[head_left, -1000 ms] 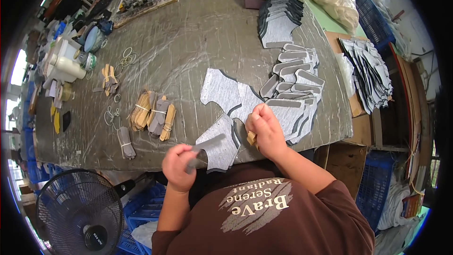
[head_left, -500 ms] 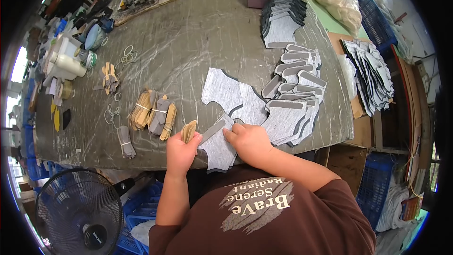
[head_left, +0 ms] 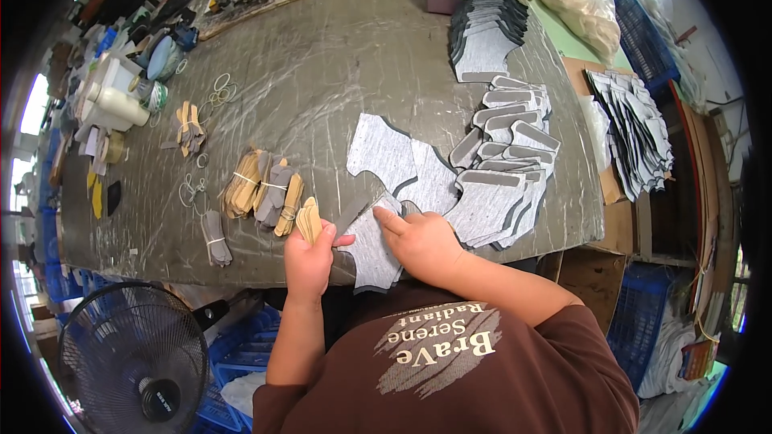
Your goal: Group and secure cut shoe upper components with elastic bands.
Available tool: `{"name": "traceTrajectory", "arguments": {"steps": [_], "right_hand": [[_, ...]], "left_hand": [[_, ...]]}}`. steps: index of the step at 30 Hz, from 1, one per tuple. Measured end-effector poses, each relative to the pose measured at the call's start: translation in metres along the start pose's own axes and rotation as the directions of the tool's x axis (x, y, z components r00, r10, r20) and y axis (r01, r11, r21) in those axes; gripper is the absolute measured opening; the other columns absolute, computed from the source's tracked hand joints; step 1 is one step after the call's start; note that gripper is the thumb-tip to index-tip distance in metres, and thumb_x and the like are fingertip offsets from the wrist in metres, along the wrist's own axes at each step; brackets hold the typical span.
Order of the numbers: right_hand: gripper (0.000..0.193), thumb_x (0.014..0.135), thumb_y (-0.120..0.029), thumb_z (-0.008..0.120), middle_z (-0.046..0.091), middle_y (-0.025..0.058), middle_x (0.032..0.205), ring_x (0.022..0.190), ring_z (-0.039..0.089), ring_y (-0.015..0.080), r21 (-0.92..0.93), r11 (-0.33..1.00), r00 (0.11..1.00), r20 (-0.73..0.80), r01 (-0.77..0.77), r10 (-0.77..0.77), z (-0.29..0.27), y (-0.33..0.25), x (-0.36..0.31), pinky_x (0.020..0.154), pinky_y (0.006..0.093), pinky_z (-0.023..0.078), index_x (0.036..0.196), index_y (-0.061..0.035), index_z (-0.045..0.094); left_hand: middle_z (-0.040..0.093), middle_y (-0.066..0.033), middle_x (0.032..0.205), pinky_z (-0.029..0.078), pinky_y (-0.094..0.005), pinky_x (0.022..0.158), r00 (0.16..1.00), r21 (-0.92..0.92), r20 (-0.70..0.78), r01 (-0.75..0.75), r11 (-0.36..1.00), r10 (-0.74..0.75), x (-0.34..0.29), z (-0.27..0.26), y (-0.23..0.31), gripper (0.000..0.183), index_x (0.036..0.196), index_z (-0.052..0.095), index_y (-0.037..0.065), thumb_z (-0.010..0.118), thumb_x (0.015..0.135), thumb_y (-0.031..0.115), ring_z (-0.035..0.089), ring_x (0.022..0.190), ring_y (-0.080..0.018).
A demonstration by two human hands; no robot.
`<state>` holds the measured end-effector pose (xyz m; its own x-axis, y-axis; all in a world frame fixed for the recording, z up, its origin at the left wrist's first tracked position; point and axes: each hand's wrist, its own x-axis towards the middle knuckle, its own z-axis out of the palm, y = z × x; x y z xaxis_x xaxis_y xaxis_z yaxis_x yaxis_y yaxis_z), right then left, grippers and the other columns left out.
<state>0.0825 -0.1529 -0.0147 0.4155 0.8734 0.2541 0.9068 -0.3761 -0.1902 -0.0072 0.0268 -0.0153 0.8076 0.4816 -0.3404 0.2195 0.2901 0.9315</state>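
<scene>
My left hand [head_left: 309, 264] is closed around a small fanned stack of tan strips [head_left: 308, 222], its fingertips beside the lower end of a grey strip [head_left: 351, 217]. That strip slants along the upper left edge of a light grey fabric piece [head_left: 368, 247] with a dark edge. My right hand [head_left: 425, 247] grips this piece from the right, fingers bent over its upper part; the fingertips underneath are hidden. Just beyond lie two more grey fabric pieces [head_left: 381, 149], overlapping. To the right, an overlapping pile of similar pieces [head_left: 490, 193] bears grey strips along the edges.
Banded bundles of tan and grey strips [head_left: 245, 185] lie left of my hands, near loose rubber bands [head_left: 221, 90]. A dark-edged fabric stack [head_left: 485, 44] sits at the far right of the table [head_left: 314, 56]. A black fan [head_left: 133, 358] stands at the lower left.
The grey strip has shifted up and left relative to the fabric piece, from lying on it to its edge. The tan strips in my left hand have tilted left.
</scene>
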Motion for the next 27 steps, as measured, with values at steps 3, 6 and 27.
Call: {"name": "traceTrajectory", "arguments": {"steps": [3, 6, 27], "right_hand": [[0.011, 0.067, -0.012, 0.058, 0.059, 0.0046, 0.111, 0.06, 0.057, 0.0147, 0.0, 1.0, 0.999, -0.025, 0.024, -0.024, 0.0028, 0.0005, 0.0011, 0.051, 0.0308, 0.048, 0.075, -0.005, 0.06], [0.01, 0.067, -0.012, 0.058, 0.057, 0.0043, 0.105, 0.06, 0.056, 0.0152, -0.007, 0.999, 0.996, 0.085, 0.034, -0.033, -0.0007, -0.001, 0.0021, 0.052, 0.0314, 0.048, 0.073, -0.0049, 0.059], [0.014, 0.069, -0.011, 0.058, 0.055, 0.0076, 0.119, 0.055, 0.056, 0.0151, 0.007, 0.999, 0.999, 0.015, 0.04, -0.04, -0.0037, 0.0, 0.0, 0.05, 0.0291, 0.049, 0.078, -0.002, 0.06]], "left_hand": [[0.05, 0.0003, 0.062, 0.036, -0.0174, 0.041, 0.999, -0.022, -0.015, -0.032, 0.999, 0.032, 0.0006, 0.0015, -0.0014, 0.003, 0.088, 0.055, 0.0, 0.052, 0.089, 0.002, 0.045, 0.043, -0.0035], [0.05, 0.0007, 0.06, 0.037, -0.0172, 0.042, 1.0, -0.068, 0.014, -0.026, 0.997, 0.027, 0.0021, -0.0013, -0.0051, 0.003, 0.088, 0.055, 0.0, 0.052, 0.089, 0.002, 0.042, 0.042, -0.0027], [0.054, -0.0023, 0.065, 0.025, -0.0192, 0.036, 1.0, 0.019, -0.006, 0.023, 1.0, -0.023, 0.001, 0.0012, 0.0004, 0.002, 0.089, 0.053, 0.002, 0.055, 0.088, 0.002, 0.048, 0.045, -0.005]]}}
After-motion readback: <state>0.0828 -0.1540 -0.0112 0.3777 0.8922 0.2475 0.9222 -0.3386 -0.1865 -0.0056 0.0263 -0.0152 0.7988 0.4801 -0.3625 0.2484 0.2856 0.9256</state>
